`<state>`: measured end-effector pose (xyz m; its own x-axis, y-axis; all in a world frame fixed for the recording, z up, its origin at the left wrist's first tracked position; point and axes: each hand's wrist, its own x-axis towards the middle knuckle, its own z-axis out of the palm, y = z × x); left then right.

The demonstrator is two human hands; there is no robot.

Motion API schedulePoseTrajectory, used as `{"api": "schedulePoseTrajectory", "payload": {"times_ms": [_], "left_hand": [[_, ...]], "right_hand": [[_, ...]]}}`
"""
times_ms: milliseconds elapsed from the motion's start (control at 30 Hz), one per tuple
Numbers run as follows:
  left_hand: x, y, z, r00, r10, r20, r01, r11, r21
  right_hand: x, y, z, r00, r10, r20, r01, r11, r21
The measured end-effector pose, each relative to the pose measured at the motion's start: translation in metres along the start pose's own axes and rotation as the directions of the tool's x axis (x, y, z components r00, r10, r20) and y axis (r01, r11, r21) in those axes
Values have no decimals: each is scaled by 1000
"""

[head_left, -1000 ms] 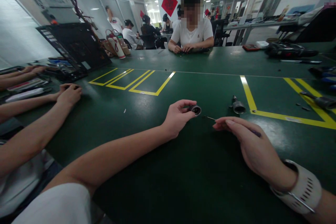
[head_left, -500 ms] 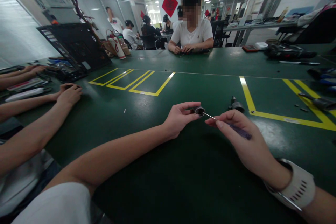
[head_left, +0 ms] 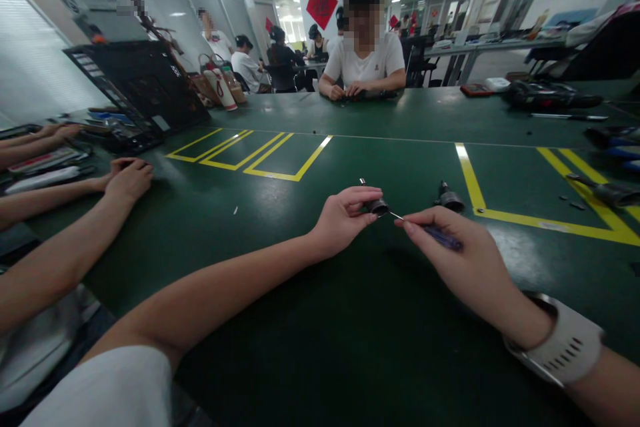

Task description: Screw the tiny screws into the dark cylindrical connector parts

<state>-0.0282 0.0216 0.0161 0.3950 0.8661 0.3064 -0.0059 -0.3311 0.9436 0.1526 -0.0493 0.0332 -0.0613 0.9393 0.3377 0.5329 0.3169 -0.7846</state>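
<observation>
Between its thumb and fingers, my left hand (head_left: 340,223) grips a small dark metal cup-shaped part (head_left: 377,207), tilted so its mouth faces right. A thin shiny stem sticks up behind my fingers. My right hand (head_left: 445,240) is closed round the purple handle of a screwdriver (head_left: 441,237). The thin shaft points left, its tip at the rim of the metal part; whether it touches inside cannot be made out. Just beyond my right hand, a similar dark metal part (head_left: 450,199) stands on the green table (head_left: 280,267).
Yellow tape (head_left: 550,225) marks outlines on the table. Another metal part (head_left: 613,193) and small dark bits lie at the right. A co-worker's hands (head_left: 127,180) rest at the left, near a black panel (head_left: 135,90). Opposite sits a person in a white shirt (head_left: 367,67).
The metal part has turned in my left hand, so its stem now shows behind the fingers. My right hand has shifted slightly left with the screwdriver, whose handle angle has changed.
</observation>
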Motion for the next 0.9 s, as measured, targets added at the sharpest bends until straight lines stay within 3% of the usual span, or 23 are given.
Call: {"api": "schedulePoseTrajectory", "payload": {"times_ms": [100,233,300,433,500,567,767,900], "left_hand": [[3,-1,-2,999,-49,-7,49,998,-47],[7,-2,-2,983,-181,-3,178,967,-182],[9,-2,-2,975,-222,-3,215,948,-233],[10,-4,-3,966,-259,18,253,926,-280],[11,-5,-4,964,-265,27,261,921,-290],[11,-7,-5,965,-260,41,260,917,-302],[13,-13,-4,972,-230,54,235,922,-308],[14,-13,-4,978,-206,44,210,938,-275]], "right_hand": [[4,6,2,977,210,19,-205,927,313],[7,11,5,934,341,103,-324,692,645],[6,10,6,932,348,102,-324,672,666],[4,6,7,948,314,48,-290,793,536],[3,6,8,948,313,51,-294,808,511],[4,7,8,940,334,68,-312,762,567],[10,16,7,905,372,205,-381,499,778],[11,18,7,892,393,223,-398,450,799]]}}
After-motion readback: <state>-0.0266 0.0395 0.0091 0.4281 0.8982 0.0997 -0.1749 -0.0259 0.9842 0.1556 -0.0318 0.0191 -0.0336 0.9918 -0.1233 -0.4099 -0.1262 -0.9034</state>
